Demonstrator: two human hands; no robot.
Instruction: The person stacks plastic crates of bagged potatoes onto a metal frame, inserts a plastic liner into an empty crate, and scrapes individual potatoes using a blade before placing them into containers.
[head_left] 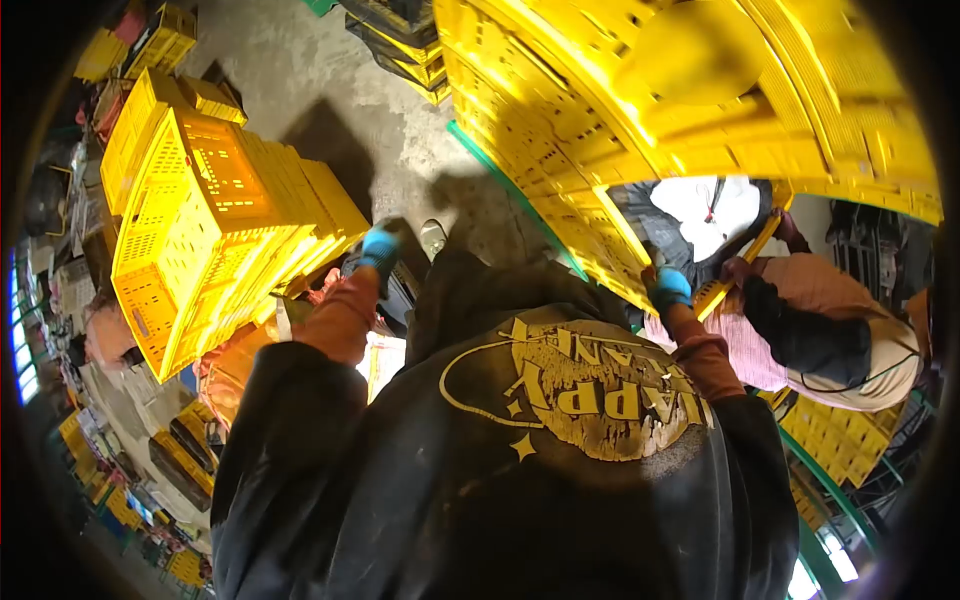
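Note:
My right hand (668, 285), in a glove with a blue cuff, grips the near rim of a yellow crate (623, 235). Black plastic (640, 205) and a white bundle (705, 212) lie inside that crate. A co-worker's hand (737, 272) is at the crate's right-hand side. Out to the left, my left hand (385, 247) wears a dark glove with a blue cuff. It is beside the lower end of a stack of yellow crates (215, 215); blur hides its fingers and whether it touches anything.
Large stacked yellow crates (560, 110) rise ahead on the right, with a green edge (515, 195) along their base. Concrete floor (400, 130) lies between the stacks. A co-worker (830, 320) stands close on my right. More crates (160, 40) are at the far left.

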